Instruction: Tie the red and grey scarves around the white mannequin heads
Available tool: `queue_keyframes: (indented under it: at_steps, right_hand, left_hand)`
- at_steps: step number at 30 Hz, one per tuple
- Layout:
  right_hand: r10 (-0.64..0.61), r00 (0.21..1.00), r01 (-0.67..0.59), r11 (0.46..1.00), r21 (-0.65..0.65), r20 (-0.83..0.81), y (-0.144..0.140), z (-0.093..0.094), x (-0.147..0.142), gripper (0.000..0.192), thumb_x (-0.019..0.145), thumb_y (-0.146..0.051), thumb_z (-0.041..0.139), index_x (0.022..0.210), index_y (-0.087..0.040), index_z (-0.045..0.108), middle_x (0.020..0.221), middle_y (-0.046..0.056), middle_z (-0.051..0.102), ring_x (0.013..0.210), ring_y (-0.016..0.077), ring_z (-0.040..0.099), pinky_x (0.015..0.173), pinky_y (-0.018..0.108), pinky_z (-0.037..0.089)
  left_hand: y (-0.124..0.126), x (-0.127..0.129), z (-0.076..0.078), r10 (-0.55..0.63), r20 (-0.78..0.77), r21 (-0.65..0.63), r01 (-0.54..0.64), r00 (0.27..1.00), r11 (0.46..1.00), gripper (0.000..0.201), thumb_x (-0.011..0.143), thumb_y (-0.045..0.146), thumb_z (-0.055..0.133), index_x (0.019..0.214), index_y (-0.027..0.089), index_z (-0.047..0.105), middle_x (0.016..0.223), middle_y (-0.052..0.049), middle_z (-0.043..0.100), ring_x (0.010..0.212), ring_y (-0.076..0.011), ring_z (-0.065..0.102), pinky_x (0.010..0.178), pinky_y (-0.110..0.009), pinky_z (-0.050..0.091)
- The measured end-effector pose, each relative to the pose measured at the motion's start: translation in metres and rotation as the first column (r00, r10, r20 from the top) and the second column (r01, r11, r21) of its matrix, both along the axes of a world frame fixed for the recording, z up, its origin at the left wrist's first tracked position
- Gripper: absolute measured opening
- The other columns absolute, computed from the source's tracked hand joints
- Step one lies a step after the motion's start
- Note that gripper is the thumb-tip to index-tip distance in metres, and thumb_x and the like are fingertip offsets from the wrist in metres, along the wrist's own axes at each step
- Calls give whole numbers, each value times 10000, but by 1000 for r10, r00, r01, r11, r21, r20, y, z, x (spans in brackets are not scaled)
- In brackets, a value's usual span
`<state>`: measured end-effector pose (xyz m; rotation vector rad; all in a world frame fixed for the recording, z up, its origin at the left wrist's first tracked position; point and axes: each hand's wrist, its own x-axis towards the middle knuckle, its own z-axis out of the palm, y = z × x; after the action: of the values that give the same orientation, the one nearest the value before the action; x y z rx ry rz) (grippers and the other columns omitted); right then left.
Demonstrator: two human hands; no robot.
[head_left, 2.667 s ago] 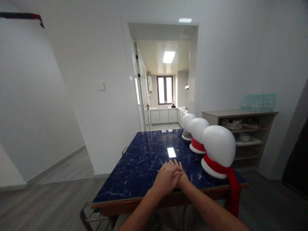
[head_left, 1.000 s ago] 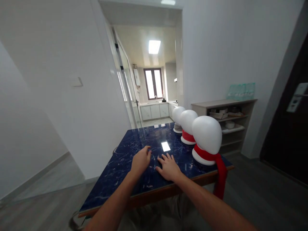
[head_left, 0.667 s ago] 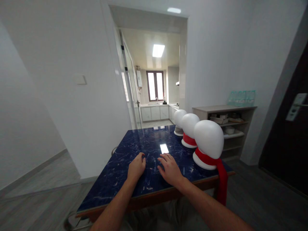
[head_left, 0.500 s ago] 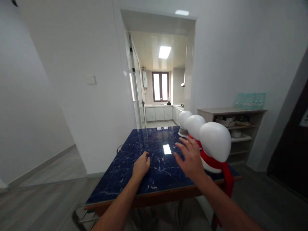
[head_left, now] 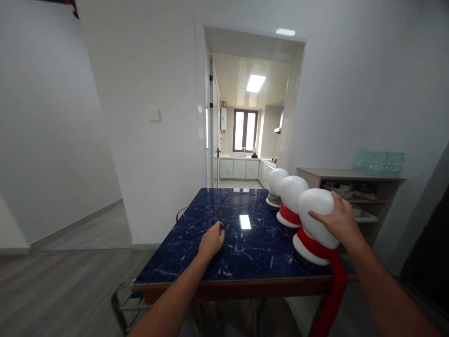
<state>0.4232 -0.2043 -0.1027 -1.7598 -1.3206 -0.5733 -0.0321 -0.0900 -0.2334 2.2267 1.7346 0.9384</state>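
Note:
Three white mannequin heads stand in a row along the right side of the dark blue marbled table (head_left: pixel 196 243). My right hand (head_left: pixel 336 217) grips the nearest mannequin head (head_left: pixel 314 206), thumb on its left side and fingers over its right. A red scarf (head_left: pixel 337 276) is wrapped round that head's neck, one end hanging over the table's front edge. Behind it, the middle mannequin head (head_left: pixel 293 188) has red cloth (head_left: pixel 290 214) at its neck; the farthest mannequin head (head_left: pixel 278 180) has grey cloth (head_left: pixel 273 199). My left hand (head_left: pixel 211 241) rests on the tabletop, fingers curled, nothing visible in them.
A shelf unit (head_left: pixel 336 172) beyond the table at the right carries a pack of bottles (head_left: pixel 380 163) on top. A metal chair (head_left: pixel 121 304) stands at the front left. Past the table, a doorway opens onto a kitchen with cabinets (head_left: pixel 239 168).
My right hand has moved right, from above the table onto the nearest mannequin head. My left hand stays on the tabletop. The camera view has shifted, moving the scene rightward.

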Motion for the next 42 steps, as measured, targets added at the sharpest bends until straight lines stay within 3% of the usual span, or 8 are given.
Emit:
queue_keyframes:
  at_steps: [7, 12, 17, 21, 26, 31, 36, 42]
  right_hand:
    - [16, 1000, -16, 999, 47, -18, -6, 9, -15, 1090, 689, -744, 805, 1558, -184, 458, 1419, 225, 524, 1307, 432, 535, 1058, 538, 475]
    - [132, 991, -132, 985, 108, 12, -2, 38, -64, 1126, 669, -728, 855, 1575, -208, 434, 1424, 209, 530, 1316, 419, 536, 1091, 544, 468]
    - [313, 950, -310, 935, 170, 9, 41, 70, -132, 1073, 715, -675, 854, 1582, -226, 409, 1480, 201, 486, 1319, 396, 533, 1103, 546, 471]
    - [395, 916, -379, 908, 180, -65, 90, 80, -184, 1058, 728, -597, 871, 1591, -233, 379, 1514, 196, 442, 1344, 394, 517, 1140, 553, 443]
    - [450, 873, -438, 893, 101, -188, 134, 64, -245, 1064, 735, -555, 873, 1596, -227, 340, 1538, 215, 384, 1370, 434, 474, 1146, 588, 411]
    - [497, 809, -509, 859, 48, -315, 154, 38, -287, 1059, 749, -570, 861, 1583, -227, 306, 1568, 233, 292, 1403, 492, 375, 1146, 651, 346]
    - [558, 733, -577, 813, 78, -389, 163, 18, -305, 1075, 776, -580, 855, 1602, -273, 240, 1625, 211, 159, 1463, 508, 244, 1144, 648, 329]
    - [529, 786, -550, 834, 28, -321, 172, 13, -294, 1077, 792, -679, 805, 1617, -209, 296, 1630, 240, 265, 1442, 495, 340, 1172, 623, 315]
  left_hand:
    - [2, 1, -4, -13, 30, 6, 13, 999, 1000, 185, 1030, 250, 553, 1204, 245, 616, 936, -29, 746, 864, -208, 727, 749, -290, 452]
    - [1, 1, -5, -30, 59, 45, 28, 998, 999, 192, 1017, 237, 574, 1200, 238, 632, 950, -34, 741, 878, -208, 726, 790, -295, 479]
    - [2, 2, -7, -108, 88, 152, 94, 990, 984, 274, 978, 197, 618, 1250, 204, 645, 1100, -75, 727, 1014, -221, 711, 940, -331, 525]
    - [4, 1, -9, -188, 46, 278, 168, 981, 946, 411, 957, 202, 651, 1367, 198, 623, 1329, -107, 687, 1251, -261, 637, 1137, -406, 467]
    - [6, 0, -10, -187, 18, 283, 174, 982, 943, 551, 948, 243, 676, 1488, 205, 574, 1529, -117, 597, 1426, -279, 532, 1237, -448, 387]
    - [6, 1, -9, -187, -62, 205, 196, 980, 959, 665, 944, 280, 682, 1578, 201, 500, 1644, -123, 494, 1499, -287, 470, 1283, -463, 326]
    - [3, 1, -7, -231, -149, 135, 251, 961, 958, 629, 978, 337, 653, 1579, 225, 504, 1672, -120, 460, 1521, -298, 453, 1299, -506, 287]
    - [3, 2, -7, -235, -167, 99, 253, 958, 962, 579, 988, 328, 633, 1544, 195, 543, 1667, -129, 467, 1446, -302, 545, 1248, -432, 374]
